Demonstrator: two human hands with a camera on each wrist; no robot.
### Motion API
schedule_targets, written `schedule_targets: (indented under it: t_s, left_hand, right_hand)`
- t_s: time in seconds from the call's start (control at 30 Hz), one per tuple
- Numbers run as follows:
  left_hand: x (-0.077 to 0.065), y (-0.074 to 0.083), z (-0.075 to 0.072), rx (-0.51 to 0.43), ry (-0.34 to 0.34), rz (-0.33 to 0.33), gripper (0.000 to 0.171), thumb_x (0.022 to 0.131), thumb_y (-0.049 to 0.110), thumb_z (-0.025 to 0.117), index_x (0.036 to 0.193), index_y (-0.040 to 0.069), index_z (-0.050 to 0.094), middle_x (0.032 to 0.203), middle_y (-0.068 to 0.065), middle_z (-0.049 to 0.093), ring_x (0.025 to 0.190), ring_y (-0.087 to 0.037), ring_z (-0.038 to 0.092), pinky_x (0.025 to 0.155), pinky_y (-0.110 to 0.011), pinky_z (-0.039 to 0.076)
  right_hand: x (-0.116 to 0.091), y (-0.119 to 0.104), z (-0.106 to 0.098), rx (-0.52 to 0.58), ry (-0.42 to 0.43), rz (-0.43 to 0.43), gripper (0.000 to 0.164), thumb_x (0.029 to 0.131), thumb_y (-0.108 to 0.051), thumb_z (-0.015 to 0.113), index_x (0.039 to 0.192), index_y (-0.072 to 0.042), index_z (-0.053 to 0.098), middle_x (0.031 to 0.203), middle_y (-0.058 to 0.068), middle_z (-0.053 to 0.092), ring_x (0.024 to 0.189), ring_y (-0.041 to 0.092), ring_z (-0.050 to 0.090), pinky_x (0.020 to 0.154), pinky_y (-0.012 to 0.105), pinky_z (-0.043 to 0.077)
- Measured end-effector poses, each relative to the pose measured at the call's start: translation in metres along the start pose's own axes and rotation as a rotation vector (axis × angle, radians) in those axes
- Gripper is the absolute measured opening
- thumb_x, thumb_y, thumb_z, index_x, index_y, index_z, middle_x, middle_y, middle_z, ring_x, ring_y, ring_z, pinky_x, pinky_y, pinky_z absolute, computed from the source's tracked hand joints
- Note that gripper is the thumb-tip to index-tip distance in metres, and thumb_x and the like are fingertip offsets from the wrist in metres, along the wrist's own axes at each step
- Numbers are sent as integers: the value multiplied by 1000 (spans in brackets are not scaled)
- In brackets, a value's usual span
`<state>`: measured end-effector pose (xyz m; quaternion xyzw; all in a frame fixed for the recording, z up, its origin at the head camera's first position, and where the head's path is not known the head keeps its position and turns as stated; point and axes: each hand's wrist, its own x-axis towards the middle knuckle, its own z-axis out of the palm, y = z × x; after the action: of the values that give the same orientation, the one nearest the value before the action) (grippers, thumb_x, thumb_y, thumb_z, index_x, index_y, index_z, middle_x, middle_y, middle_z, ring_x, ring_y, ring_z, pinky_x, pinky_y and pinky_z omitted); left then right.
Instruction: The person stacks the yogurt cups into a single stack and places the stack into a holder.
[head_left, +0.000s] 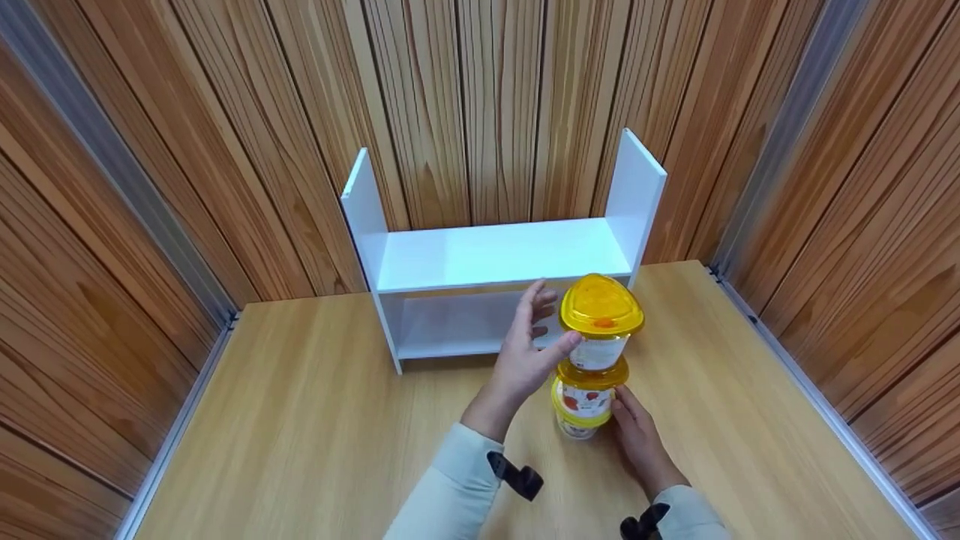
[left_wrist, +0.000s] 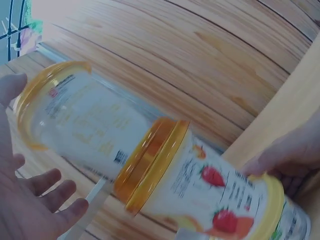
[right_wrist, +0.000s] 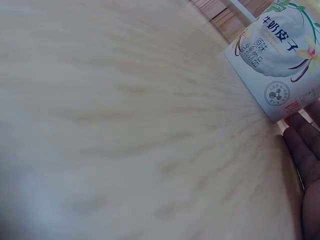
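Note:
Three plastic cups with yellow lids stand stacked, right of the table's middle. The top cup (head_left: 598, 352) has a domed yellow lid (head_left: 600, 307). Below it are the middle cup (head_left: 585, 402), printed with strawberries (left_wrist: 212, 175), and the bottom cup (head_left: 576, 430). My left hand (head_left: 529, 356) spreads beside the top cup, its thumb close to the lid; contact is unclear. My right hand (head_left: 642, 439) is at the right side of the lower cups, fingers extended against them, partly hidden. In the right wrist view, its fingers (right_wrist: 302, 145) lie just beneath a labelled cup (right_wrist: 277, 45).
Behind the stack stands a white two-tier shelf (head_left: 502, 255) with raised side panels. Wood-plank walls (head_left: 495, 97) enclose the wooden table (head_left: 315, 435) at the back and sides, with metal rails (head_left: 180, 420) along its side edges.

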<state>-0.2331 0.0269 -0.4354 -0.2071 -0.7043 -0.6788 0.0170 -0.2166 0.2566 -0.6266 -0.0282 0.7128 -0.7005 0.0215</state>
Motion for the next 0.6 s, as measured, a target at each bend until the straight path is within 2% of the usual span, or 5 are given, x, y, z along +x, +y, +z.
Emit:
schedule_targets:
  t_s: [0.17, 0.3, 0.37, 0.47, 0.6]
  left_hand:
    - [-7, -5, -22, 40, 93, 71, 83, 92, 39, 71, 159, 29, 23, 155, 4, 40, 140, -18, 39, 115, -42, 35]
    - [-12, -7, -40, 72, 131, 78, 83, 93, 41, 69, 160, 25, 22, 158, -3, 37, 142, -21, 37, 116, -46, 33]
    - [-15, -10, -49, 80, 140, 76, 83, 94, 40, 68, 160, 23, 21, 159, -7, 36, 143, -26, 36, 117, -50, 32]
    - [-20, -15, -61, 101, 160, 72, 83, 94, 39, 68, 160, 20, 21, 158, -9, 35, 144, -30, 36, 117, -55, 31]
    - [-27, -22, -75, 184, 188, 46, 83, 94, 41, 69, 160, 23, 22, 160, -7, 33, 144, -28, 35, 116, -55, 31]
  right_hand:
    - [-2, -3, 4, 75, -11, -10, 50, 109, -36, 42, 157, -36, 27, 158, -6, 38, 146, 17, 35, 117, 36, 29]
    - [-4, -4, 6, 132, 0, 17, 60, 107, -29, 52, 157, -40, 20, 157, -5, 41, 143, 19, 38, 116, 36, 33]
    - [-4, -5, 7, 119, 17, 31, 67, 104, -28, 58, 157, -39, 17, 156, -3, 41, 142, 20, 39, 114, 32, 35]
    - [-4, -5, 8, 43, 46, 47, 80, 99, -30, 67, 158, -36, 14, 156, -1, 42, 141, 22, 40, 106, 19, 39]
    - [-5, -5, 8, -26, 44, 32, 93, 93, -27, 75, 160, -29, 8, 158, 3, 39, 142, 24, 40, 100, 10, 37]
